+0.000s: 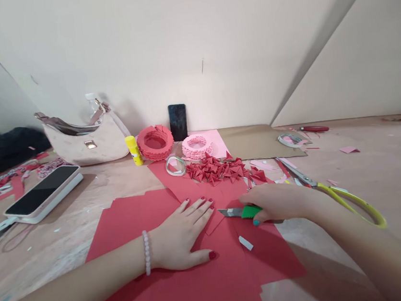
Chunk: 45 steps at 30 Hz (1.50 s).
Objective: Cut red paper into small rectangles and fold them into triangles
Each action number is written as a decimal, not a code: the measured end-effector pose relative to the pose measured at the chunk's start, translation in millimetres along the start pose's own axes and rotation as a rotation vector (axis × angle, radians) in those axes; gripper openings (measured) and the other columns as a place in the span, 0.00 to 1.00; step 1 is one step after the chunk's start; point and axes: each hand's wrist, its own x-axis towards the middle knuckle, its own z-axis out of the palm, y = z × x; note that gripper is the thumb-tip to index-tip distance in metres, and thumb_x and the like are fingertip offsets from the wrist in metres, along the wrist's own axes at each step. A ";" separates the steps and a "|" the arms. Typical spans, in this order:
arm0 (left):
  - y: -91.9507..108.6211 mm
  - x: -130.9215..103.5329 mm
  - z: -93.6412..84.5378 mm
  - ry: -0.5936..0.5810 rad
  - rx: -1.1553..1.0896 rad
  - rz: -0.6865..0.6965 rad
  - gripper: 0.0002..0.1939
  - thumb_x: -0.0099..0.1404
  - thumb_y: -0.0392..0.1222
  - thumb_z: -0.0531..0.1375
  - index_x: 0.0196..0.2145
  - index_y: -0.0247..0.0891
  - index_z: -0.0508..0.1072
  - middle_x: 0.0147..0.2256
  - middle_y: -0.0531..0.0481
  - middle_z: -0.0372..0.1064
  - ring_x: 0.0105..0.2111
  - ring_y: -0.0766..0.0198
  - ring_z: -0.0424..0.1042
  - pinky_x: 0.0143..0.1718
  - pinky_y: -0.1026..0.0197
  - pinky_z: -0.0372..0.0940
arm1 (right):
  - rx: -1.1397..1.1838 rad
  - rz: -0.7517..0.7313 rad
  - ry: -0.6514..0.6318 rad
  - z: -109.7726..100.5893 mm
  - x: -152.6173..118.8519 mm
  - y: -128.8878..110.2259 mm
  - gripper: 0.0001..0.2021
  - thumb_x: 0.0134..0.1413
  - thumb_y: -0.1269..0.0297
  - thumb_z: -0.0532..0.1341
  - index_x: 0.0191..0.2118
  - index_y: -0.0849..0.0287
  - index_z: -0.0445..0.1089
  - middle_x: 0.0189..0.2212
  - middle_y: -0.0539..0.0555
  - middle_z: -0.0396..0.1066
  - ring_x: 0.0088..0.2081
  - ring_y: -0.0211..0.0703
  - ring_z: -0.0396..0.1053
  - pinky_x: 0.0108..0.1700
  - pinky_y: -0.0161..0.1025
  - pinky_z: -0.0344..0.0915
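Observation:
My left hand [183, 234] lies flat with fingers spread on sheets of red paper [158, 290]. In my right hand [275, 202] is a box cutter [249, 211] with a green slider, its blade out and pointing left toward my left fingertips. The blade lies on or just above the red paper; contact cannot be made out. A narrow folded strip of red paper [214, 224] sits between the two hands. Below the cutter lies a small white scrap [246, 243]. Behind the hands is a pile of folded red paper triangles [217, 169].
Yellow-handled scissors [351, 201] lie right of my right hand. Behind stand a red paper ring [155, 143], a pink ring [197, 147], a glue stick [134, 151], a phone [178, 122] and a white handbag [91, 143]. Tape [289, 140] rests on cardboard [250, 142]. Another phone [44, 193] is left.

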 end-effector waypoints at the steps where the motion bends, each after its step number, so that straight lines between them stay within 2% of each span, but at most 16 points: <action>1: 0.1 0.0 -0.3 -0.003 0.001 0.002 0.40 0.59 0.61 0.45 0.60 0.32 0.38 0.61 0.41 0.31 0.60 0.51 0.33 0.58 0.45 0.34 | -0.006 0.008 -0.007 -0.3 0.3 1.0 0.06 0.41 0.64 0.58 0.29 0.56 0.64 0.28 0.52 0.66 0.28 0.44 0.64 0.22 0.33 0.49; 8: -1.9 0.3 2.1 0.006 -0.004 0.016 0.41 0.59 0.61 0.44 0.60 0.32 0.38 0.61 0.40 0.31 0.60 0.50 0.33 0.58 0.45 0.34 | -0.019 -0.077 0.066 -0.2 4.3 1.2 0.05 0.45 0.62 0.57 0.28 0.57 0.63 0.26 0.51 0.66 0.27 0.42 0.64 0.23 0.34 0.49; 12: -1.8 0.2 2.3 0.029 -0.009 0.027 0.40 0.59 0.61 0.45 0.60 0.31 0.39 0.61 0.39 0.32 0.60 0.50 0.33 0.58 0.46 0.34 | -0.024 -0.045 0.058 -2.1 4.2 1.8 0.03 0.44 0.64 0.57 0.28 0.57 0.63 0.27 0.51 0.66 0.27 0.42 0.64 0.22 0.33 0.48; 16: -0.8 0.0 1.8 0.026 -0.009 0.019 0.42 0.59 0.61 0.45 0.60 0.28 0.39 0.60 0.36 0.30 0.60 0.50 0.32 0.58 0.47 0.36 | -0.026 -0.058 0.067 -0.9 6.2 1.9 0.05 0.45 0.61 0.57 0.28 0.57 0.63 0.27 0.51 0.67 0.27 0.43 0.65 0.23 0.33 0.48; 22: -0.8 -0.3 1.5 0.021 0.006 0.009 0.42 0.59 0.61 0.44 0.60 0.28 0.38 0.61 0.37 0.28 0.60 0.50 0.31 0.58 0.48 0.35 | -0.045 -0.055 0.086 2.9 9.5 2.7 0.06 0.46 0.60 0.56 0.29 0.56 0.63 0.28 0.52 0.67 0.28 0.44 0.65 0.23 0.33 0.49; 25: -0.5 -0.4 1.4 0.010 0.011 0.009 0.42 0.59 0.62 0.44 0.60 0.28 0.39 0.61 0.37 0.28 0.60 0.50 0.30 0.58 0.48 0.35 | -0.055 -0.031 0.066 1.4 8.9 0.7 0.06 0.46 0.60 0.56 0.29 0.57 0.63 0.28 0.52 0.67 0.28 0.45 0.66 0.23 0.33 0.49; 33: 0.0 -1.0 3.1 0.021 0.015 0.002 0.42 0.59 0.60 0.45 0.60 0.27 0.40 0.60 0.35 0.30 0.60 0.49 0.32 0.58 0.47 0.36 | -0.067 -0.055 0.118 5.3 12.6 -4.0 0.05 0.48 0.63 0.55 0.32 0.57 0.62 0.28 0.52 0.67 0.28 0.44 0.66 0.22 0.33 0.48; 40: -1.6 -0.5 3.9 0.034 0.000 0.018 0.42 0.59 0.60 0.46 0.60 0.27 0.39 0.60 0.34 0.31 0.60 0.49 0.32 0.58 0.47 0.36 | -0.085 -0.053 0.162 4.4 13.8 -9.3 0.04 0.50 0.63 0.54 0.32 0.56 0.62 0.28 0.52 0.67 0.29 0.44 0.67 0.23 0.34 0.49; 45: -2.0 -0.5 4.9 0.039 -0.007 0.010 0.42 0.59 0.61 0.45 0.60 0.28 0.40 0.60 0.34 0.31 0.60 0.48 0.32 0.58 0.46 0.36 | -0.091 -0.047 0.145 3.9 14.4 -9.6 0.05 0.49 0.62 0.55 0.31 0.57 0.61 0.28 0.52 0.67 0.29 0.44 0.66 0.22 0.33 0.49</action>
